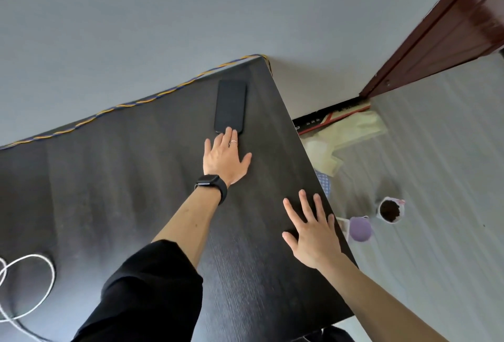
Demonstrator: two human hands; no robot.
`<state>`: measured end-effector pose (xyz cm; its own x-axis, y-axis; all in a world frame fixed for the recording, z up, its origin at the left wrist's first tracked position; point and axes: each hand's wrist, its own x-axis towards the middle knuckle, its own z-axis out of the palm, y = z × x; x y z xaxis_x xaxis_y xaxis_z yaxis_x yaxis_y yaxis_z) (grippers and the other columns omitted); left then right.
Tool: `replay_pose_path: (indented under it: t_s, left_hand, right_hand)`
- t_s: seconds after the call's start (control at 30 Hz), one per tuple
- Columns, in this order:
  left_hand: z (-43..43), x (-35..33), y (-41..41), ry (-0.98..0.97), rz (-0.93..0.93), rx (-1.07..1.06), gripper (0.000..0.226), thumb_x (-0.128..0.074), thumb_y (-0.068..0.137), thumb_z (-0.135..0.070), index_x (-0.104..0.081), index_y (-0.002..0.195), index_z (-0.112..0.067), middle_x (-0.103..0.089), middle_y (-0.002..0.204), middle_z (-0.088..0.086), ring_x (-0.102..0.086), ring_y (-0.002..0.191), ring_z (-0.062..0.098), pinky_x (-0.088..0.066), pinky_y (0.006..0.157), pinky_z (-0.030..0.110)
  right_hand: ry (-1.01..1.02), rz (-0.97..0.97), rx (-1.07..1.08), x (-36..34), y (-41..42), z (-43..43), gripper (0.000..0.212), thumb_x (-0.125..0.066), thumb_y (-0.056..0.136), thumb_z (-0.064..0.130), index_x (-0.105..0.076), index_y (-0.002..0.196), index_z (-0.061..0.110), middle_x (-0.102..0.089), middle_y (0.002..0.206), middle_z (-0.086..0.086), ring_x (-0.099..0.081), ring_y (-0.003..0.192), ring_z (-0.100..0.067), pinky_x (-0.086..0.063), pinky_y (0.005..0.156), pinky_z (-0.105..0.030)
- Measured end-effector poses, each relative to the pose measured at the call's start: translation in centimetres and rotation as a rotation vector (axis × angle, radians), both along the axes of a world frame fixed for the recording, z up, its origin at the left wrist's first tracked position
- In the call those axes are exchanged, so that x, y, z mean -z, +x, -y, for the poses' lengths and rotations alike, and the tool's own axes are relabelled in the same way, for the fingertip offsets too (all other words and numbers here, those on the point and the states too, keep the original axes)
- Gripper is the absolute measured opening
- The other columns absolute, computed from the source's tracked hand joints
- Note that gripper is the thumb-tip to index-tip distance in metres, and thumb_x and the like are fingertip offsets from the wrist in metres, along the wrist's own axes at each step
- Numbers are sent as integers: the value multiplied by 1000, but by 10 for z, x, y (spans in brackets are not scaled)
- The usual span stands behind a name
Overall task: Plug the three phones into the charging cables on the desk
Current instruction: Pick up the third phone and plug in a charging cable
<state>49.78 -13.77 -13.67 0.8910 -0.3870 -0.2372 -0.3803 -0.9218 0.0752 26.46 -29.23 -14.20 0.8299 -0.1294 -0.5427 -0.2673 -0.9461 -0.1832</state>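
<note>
Dark wood desk (109, 191) against grey wall (136, 28). Along its back edge, upper left to upper centre: braided blue-and-yellow cable (152, 99). Lower left corner: looped white cable (50, 268), well apart from black phone (230, 104) lying flat at upper centre. On floor at right: purple cup (360, 228), pot (390, 209) of brown matter. Nothing between hands and phone. Left hand (225, 160): fingers straight, fingertips (228, 131) touching phone's near end, no grip. Right hand (313, 235): fingers spread, holding nothing, over desk's right edge; contact undetermined.

1 dark phone (230, 106) lies flat on black desk (122, 178). Left hand (225, 159) touches its near end, fingers straight. Right hand (313, 232) spread by right edge. White cable (34, 256) looped far left.
</note>
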Motion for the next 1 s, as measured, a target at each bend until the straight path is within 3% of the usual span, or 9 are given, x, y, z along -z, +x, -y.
replay_pose_path:
  t_s: [0.1,0.17,0.27,0.53,0.63,0.77,0.87,0.93,1.0]
  left_hand:
    - [-11,-6,-20,18,125,30,60,-40,91,-58,-58,129,-15,-65,120,3,-52,117,27,-35,106,45]
    - [-15,-7,-25,2,117,-64,52,-46,90,-58,-63,117,-18,-62,112,3,-53,108,28,-40,96,43]
    - [-12,-10,-17,-120,5,-333,48,-55,86,-60,-62,106,-16,-50,117,7,-49,107,31,-45,88,44]
    - [8,-11,23,-328,-347,-729,102,-83,70,-47,-25,145,-8,-41,138,21,-41,128,39,-39,103,45]
    - [2,-9,13,-462,-504,-789,84,-77,77,-40,-33,144,-14,-46,139,15,-52,121,37,-45,97,41]
    - [-12,-11,-23,-679,-563,-853,45,-67,81,-25,-57,123,-13,-68,115,7,-67,98,29,-56,90,37]
    - [-27,-26,-58,-776,-672,-928,47,-67,86,-17,-56,131,-13,-65,117,5,-67,91,27,-60,77,36]
    - [-38,-42,-84,-875,-804,-960,42,-69,88,-15,-58,128,-13,-69,110,7,-67,88,24,-57,62,30]
    - [-51,-67,-113,-976,-959,-959,31,-68,90,-14,-61,120,-12,-70,95,6,-66,77,20,-53,59,27]
  right_hand:
    - [10,-14,6,-4,1,-1,80,-39,95,61,9,156,43,20,167,-3,16,153,-37,-18,118,-64]
    - [2,-28,-1,-6,2,0,80,-39,95,62,11,155,43,21,167,-3,16,153,-37,-17,119,-64]
    - [-1,-39,-6,-6,2,-2,80,-38,95,63,12,155,43,22,166,-3,17,153,-37,-16,119,-63]
    - [-6,-86,-22,-9,7,-4,81,-39,96,62,14,154,45,24,166,-2,19,152,-36,-16,120,-61]
    - [30,-167,-34,-15,12,1,89,-47,91,62,14,154,45,28,165,0,22,152,-35,-13,120,-63]
    - [167,-378,41,-35,35,9,91,-49,87,67,4,157,42,29,164,3,25,151,-33,-8,121,-62]
    - [238,-414,139,-57,43,7,83,-42,89,72,-15,159,35,12,169,-1,10,154,-34,-9,123,-55]
    - [349,-411,284,-74,33,-2,81,-40,88,75,-27,156,33,-9,169,-1,-13,154,-31,-18,122,-50]
    - [538,-394,531,-91,15,-17,74,-42,91,72,-37,151,29,-38,158,2,-40,142,-23,-31,118,-44]
